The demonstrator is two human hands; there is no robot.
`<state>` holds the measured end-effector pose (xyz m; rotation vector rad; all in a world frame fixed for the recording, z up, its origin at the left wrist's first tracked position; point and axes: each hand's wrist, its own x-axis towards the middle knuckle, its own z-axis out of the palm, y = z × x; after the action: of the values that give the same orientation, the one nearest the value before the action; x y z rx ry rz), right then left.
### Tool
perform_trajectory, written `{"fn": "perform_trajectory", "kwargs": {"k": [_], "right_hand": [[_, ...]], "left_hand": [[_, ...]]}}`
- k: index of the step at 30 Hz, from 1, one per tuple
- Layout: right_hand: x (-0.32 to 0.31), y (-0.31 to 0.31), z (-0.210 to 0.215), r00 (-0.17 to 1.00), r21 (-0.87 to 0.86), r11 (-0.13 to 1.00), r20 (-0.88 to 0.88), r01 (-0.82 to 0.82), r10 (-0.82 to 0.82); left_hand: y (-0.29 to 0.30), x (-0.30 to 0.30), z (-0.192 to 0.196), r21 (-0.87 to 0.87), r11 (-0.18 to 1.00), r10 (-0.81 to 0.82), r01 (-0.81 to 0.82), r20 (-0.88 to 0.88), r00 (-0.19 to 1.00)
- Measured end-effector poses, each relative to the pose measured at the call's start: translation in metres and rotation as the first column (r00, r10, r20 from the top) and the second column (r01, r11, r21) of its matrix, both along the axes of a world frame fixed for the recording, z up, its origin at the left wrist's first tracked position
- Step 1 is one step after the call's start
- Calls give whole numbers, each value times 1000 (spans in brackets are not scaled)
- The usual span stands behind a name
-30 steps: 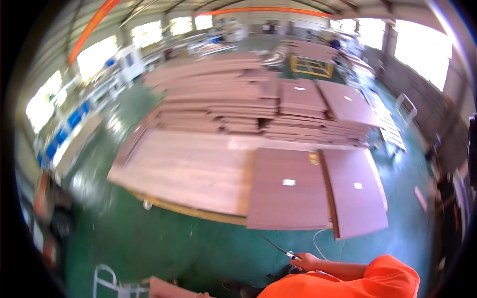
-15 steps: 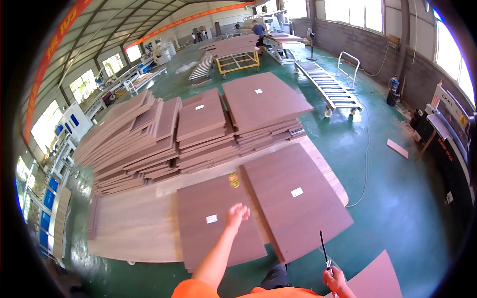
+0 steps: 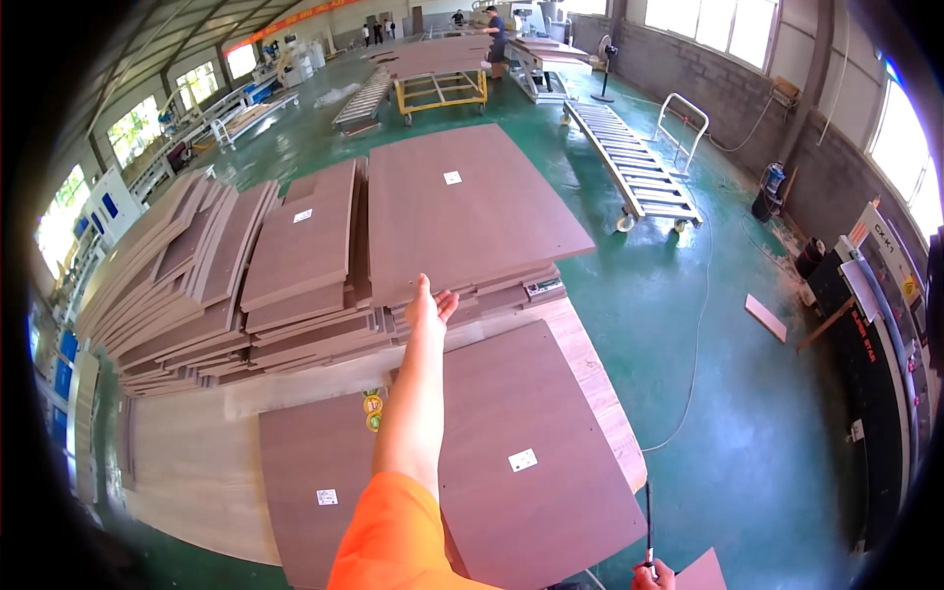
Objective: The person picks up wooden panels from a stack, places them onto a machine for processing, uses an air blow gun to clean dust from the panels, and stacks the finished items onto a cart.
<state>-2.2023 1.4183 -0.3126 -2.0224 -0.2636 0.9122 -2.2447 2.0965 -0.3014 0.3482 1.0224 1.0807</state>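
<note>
My left hand reaches forward to the near edge of a large brown panel on top of the right stack. Its thumb is apart from the fingers; whether it touches the edge I cannot tell. At the lower edge my right hand is closed round what looks like an air blow gun, its long thin dark nozzle pointing up. Two single brown panels lie nearer me: a right one and a left one, each with a white label. My left arm covers part of both.
More panel stacks stand to the left, on a pale base board. A roller cart is at the far right, a dark machine at the right. A thin hose trails over the green floor. A person works far off.
My left hand has moved forward from above the near left panel to the stack's edge, and its fingers have opened. My view has shifted forward. The blow gun stays in my right hand.
</note>
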Motion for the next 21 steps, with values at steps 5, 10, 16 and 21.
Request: {"fn": "perform_trajectory", "kwargs": {"k": [5,10,16,21], "right_hand": [[29,38,-8,962,-22,963,34,-269,270],[69,94,37,918,-48,924,105,-381,384],[174,141,31,983,291,940,5,-177,183],[270,217,60,970,434,900,233,-33,-77]], "left_hand": [[11,21,-11,101,986,126,-132,60,990],[-36,28,-22,141,986,73,-86,94,993],[-173,-2,-14,155,988,-18,18,4,1000],[-280,-61,-9,125,987,-101,103,-21,995]]}}
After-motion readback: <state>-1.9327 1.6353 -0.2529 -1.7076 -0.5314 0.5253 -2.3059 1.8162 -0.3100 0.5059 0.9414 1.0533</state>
